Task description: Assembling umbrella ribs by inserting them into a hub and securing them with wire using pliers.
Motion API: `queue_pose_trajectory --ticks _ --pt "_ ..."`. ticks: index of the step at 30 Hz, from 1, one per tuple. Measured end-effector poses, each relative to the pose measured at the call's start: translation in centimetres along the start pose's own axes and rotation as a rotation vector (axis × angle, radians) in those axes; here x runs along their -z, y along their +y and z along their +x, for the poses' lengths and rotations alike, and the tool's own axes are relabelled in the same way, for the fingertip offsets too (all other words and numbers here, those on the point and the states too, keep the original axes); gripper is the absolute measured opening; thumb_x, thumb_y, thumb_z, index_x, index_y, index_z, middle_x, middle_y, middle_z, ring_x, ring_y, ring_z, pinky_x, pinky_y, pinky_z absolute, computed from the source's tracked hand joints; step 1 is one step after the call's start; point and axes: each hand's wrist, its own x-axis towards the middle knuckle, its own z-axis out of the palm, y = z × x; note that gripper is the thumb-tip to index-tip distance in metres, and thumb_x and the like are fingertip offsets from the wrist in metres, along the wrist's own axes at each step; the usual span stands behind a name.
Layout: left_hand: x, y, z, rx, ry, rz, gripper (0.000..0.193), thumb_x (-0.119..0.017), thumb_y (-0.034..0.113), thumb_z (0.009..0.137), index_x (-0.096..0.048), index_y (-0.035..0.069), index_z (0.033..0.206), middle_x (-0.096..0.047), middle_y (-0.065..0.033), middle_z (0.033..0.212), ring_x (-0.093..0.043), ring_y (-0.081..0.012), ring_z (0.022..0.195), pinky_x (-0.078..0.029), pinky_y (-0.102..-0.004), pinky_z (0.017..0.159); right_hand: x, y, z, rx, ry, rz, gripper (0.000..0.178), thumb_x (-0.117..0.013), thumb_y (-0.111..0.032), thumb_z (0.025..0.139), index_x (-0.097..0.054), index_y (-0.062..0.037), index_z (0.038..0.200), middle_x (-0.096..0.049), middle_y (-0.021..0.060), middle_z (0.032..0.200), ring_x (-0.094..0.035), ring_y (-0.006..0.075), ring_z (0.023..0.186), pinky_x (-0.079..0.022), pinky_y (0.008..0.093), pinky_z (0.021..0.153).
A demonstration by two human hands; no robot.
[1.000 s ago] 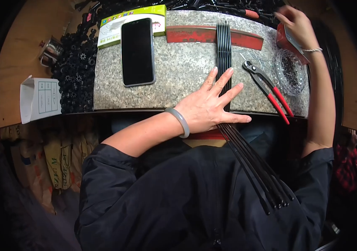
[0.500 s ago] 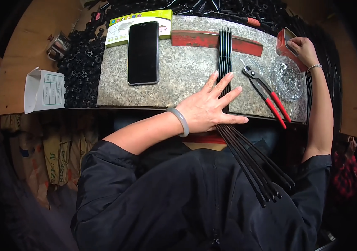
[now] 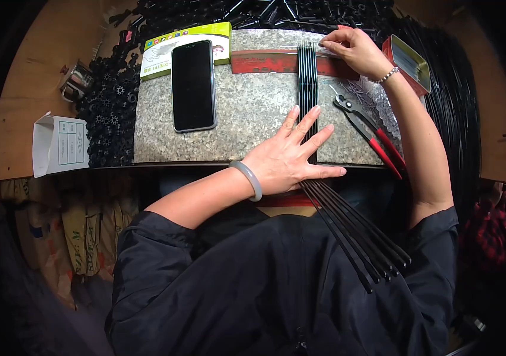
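Pressing on the black rods (image 3: 307,77), laid across the red bar (image 3: 265,63) and trailing off the grey slab (image 3: 247,118) toward the lap, with a flat, wide-splayed left hand (image 3: 285,157). Up beside the rod tips, bringing thumb and forefinger close together on the right hand (image 3: 357,53); can't tell whether holding anything.
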Motion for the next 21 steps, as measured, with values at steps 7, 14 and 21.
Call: queue_pose_trajectory --ticks 7,14,21 --pt "-0.17 -0.21 -0.03 0.010 0.051 -0.054 0.074 -0.070 0.023 0.065 -0.043 0.044 0.130 -0.031 -0.0198 0.142 -0.022 -0.0506 0.132 -0.027 -0.0647 0.101 -0.34 0.03 0.85 -0.071 -0.071 0.012 0.020 -0.058 -0.017 0.090 -0.065 0.0014 0.095 -0.062 -0.0003 0.080 -0.055 0.0048 0.075 -0.046 0.0224 0.071" --pt "-0.23 -0.25 -0.01 0.017 0.039 -0.055 0.074 -0.069 0.023 0.066 -0.042 0.045 0.131 -0.032 -0.0203 0.142 -0.021 -0.0506 0.133 -0.027 -0.0646 0.101 -0.19 -0.02 0.66 -0.133 -0.086 0.012 0.020 -0.058 -0.016 0.090 -0.065 0.0018 0.095 -0.062 -0.0009 0.080 -0.054 0.0043 0.076 -0.046 0.0219 0.072" --pt "-0.01 -0.11 0.05 0.014 0.017 -0.046 0.075 -0.070 0.023 0.065 -0.041 0.045 0.132 -0.031 -0.0201 0.142 -0.021 -0.0505 0.133 -0.026 -0.0646 0.101 -0.38 0.55 0.88 -0.119 -0.096 0.010 0.020 -0.059 -0.016 0.090 -0.065 0.0018 0.095 -0.063 -0.0003 0.080 -0.054 0.0044 0.075 -0.046 0.0210 0.072"
